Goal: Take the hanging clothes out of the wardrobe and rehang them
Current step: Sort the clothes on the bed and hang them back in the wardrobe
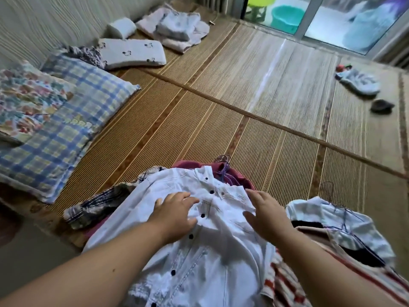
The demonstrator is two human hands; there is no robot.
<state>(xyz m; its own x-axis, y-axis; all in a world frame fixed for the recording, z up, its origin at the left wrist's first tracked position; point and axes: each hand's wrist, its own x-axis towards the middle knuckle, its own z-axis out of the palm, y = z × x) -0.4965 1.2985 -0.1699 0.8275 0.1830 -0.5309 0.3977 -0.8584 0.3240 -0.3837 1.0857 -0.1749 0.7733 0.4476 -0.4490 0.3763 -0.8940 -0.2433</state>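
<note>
A white button-up shirt with dark buttons lies face up on top of a heap of clothes at the near edge of the straw-mat bed. My left hand rests flat on the shirt's chest, fingers spread. My right hand hovers over or touches the shirt's other side, fingers straight. Under the shirt lie a plaid garment, a maroon garment with wire hangers, and a red-striped cloth. A pale blue garment on a hanger lies to the right.
Pillows in blue check and floral print lie at the left, a white pillow and folded laundry beyond them. A small pale garment and a dark cloth sit far right. Glass doors stand behind.
</note>
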